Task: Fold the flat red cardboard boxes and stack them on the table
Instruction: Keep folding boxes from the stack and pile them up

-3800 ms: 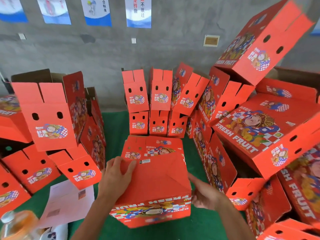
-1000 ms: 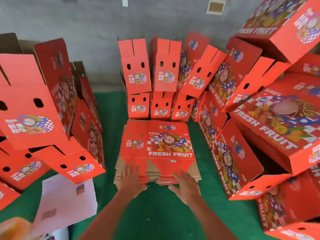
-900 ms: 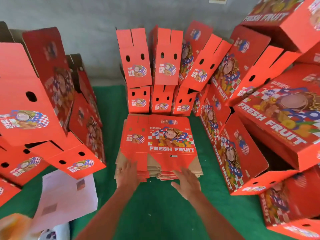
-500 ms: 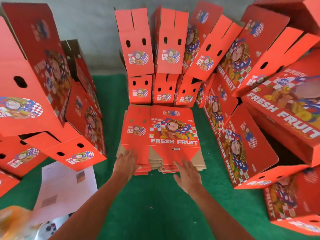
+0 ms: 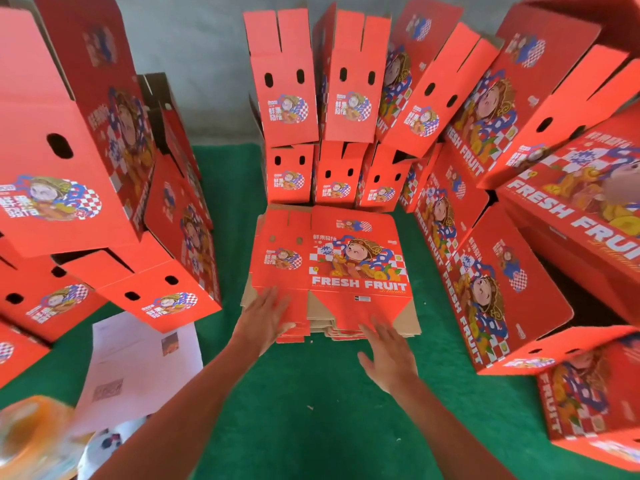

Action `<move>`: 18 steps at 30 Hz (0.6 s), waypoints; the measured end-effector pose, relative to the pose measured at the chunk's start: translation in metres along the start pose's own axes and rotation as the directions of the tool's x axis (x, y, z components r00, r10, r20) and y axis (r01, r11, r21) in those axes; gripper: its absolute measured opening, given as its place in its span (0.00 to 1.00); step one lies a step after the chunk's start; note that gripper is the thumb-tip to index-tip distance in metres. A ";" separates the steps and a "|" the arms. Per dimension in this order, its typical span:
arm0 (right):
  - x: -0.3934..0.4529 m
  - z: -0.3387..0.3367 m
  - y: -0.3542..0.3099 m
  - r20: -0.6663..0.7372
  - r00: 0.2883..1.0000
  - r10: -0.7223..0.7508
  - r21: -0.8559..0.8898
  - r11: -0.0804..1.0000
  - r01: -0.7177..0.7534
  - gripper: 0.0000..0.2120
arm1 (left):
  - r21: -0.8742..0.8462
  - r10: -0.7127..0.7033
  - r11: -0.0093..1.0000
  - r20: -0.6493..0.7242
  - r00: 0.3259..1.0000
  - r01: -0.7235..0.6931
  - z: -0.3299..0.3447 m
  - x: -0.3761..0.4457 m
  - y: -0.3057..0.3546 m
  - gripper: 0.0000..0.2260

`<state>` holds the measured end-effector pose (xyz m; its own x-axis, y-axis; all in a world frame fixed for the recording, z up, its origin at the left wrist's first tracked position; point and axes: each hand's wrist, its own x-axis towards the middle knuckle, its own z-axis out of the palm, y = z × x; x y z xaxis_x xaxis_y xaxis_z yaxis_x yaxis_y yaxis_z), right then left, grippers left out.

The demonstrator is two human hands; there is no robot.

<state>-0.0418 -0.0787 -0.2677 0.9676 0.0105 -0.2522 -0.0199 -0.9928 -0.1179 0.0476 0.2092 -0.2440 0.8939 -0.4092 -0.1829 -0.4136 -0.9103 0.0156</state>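
- While both hands stay flat and hold nothing, the left hand rests on the near edge of the pile of flat boxes at frame centre, and the right hand hovers just short of it.
- Best to peel only the top sheet, thumbs under its near flap.
- Lift it toward the lower centre, clear of the folded boxes behind.

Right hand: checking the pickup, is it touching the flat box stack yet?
Cannot tell: the head view shows the right hand open at the flat box stack's near edge.
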 end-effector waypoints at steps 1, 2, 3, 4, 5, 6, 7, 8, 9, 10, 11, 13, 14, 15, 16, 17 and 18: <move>-0.005 0.000 0.000 -0.004 1.000 0.005 0.005 1.000 -0.005 0.33 | -0.050 0.008 0.999 -0.023 1.000 -0.009 -0.006 -0.007 0.003 0.31; -0.009 0.001 0.001 -0.014 1.000 0.007 0.008 1.000 -0.007 0.33 | -0.103 0.023 0.994 -0.108 0.994 -0.034 -0.012 -0.015 0.005 0.28; -0.015 0.001 0.002 -0.025 1.000 0.005 0.006 1.000 -0.005 0.32 | -0.157 0.029 0.986 -0.178 0.984 -0.058 -0.018 -0.023 0.009 0.25; -0.022 0.001 0.003 -0.042 0.999 0.003 0.003 1.000 -0.003 0.32 | -0.220 0.020 0.973 -0.210 0.977 -0.067 -0.020 -0.032 0.011 0.22; -0.027 0.000 0.004 -0.062 0.998 0.006 0.000 1.000 -0.006 0.33 | -0.289 0.006 0.953 -0.271 0.962 -0.088 -0.022 -0.039 0.014 0.19; -0.034 -0.002 0.006 -0.075 0.997 0.022 0.007 1.000 -0.022 0.35 | -0.436 -0.026 0.896 -0.254 0.967 -0.090 -0.025 -0.049 0.018 0.15; -0.042 -0.004 0.007 -0.095 0.994 0.051 0.022 0.999 -0.049 0.38 | -0.513 -0.094 0.855 -0.289 0.953 -0.071 -0.030 -0.059 0.022 0.11; -0.050 -0.007 0.009 -0.133 0.988 0.079 0.045 0.996 -0.074 0.41 | -0.576 -0.161 0.817 -0.269 0.949 -0.024 -0.033 -0.068 0.026 0.10; -0.057 -0.013 0.010 -0.175 0.979 0.101 0.071 0.993 -0.090 0.43 | -0.630 -0.212 0.776 -0.247 0.946 0.010 -0.038 -0.075 0.029 0.12; -0.064 -0.019 0.011 -0.217 0.969 0.123 0.111 0.989 -0.100 0.45 | -0.682 -0.249 0.731 -0.240 0.938 0.020 -0.045 -0.083 0.032 0.13; -0.070 -0.028 0.012 -0.272 0.952 0.144 0.168 0.981 -0.101 0.46 | -0.744 -0.286 0.669 -0.261 0.922 -0.003 -0.054 -0.090 0.036 0.13; -0.081 -0.050 0.014 -0.418 0.879 0.229 0.298 0.949 -0.105 0.45 | -0.868 -0.371 0.477 -0.341 0.864 -0.137 -0.078 -0.103 0.046 0.11; -0.086 -0.064 0.016 -0.483 0.825 0.293 0.361 0.925 -0.117 0.44 | -0.887 -0.415 0.410 -0.390 0.822 -0.214 -0.091 -0.108 0.051 0.12; -0.090 -0.081 0.017 -0.530 0.770 0.355 0.424 0.897 -0.122 0.44 | -0.894 -0.460 0.359 -0.419 0.783 -0.268 -0.104 -0.113 0.056 0.13; -0.094 -0.098 0.015 -0.550 0.726 0.413 0.491 0.863 -0.119 0.44 | -0.900 -0.495 0.310 -0.428 0.756 -0.307 -0.115 -0.118 0.061 0.12; -0.098 -0.116 0.013 -0.552 0.697 0.458 0.555 0.826 -0.104 0.44 | -0.906 -0.524 0.255 -0.423 0.739 -0.338 -0.125 -0.123 0.067 0.12; -0.102 -0.133 0.010 -0.556 0.672 0.489 0.604 0.793 -0.078 0.46 | -0.906 -0.547 0.214 -0.421 0.724 -0.365 -0.136 -0.129 0.074 0.13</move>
<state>-0.1070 -0.1052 -0.1159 0.7805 -0.5446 0.3070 -0.2430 -0.7167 -0.6536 -0.0748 0.1861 -0.0860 0.9458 0.1760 0.2729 -0.2584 -0.1009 0.9607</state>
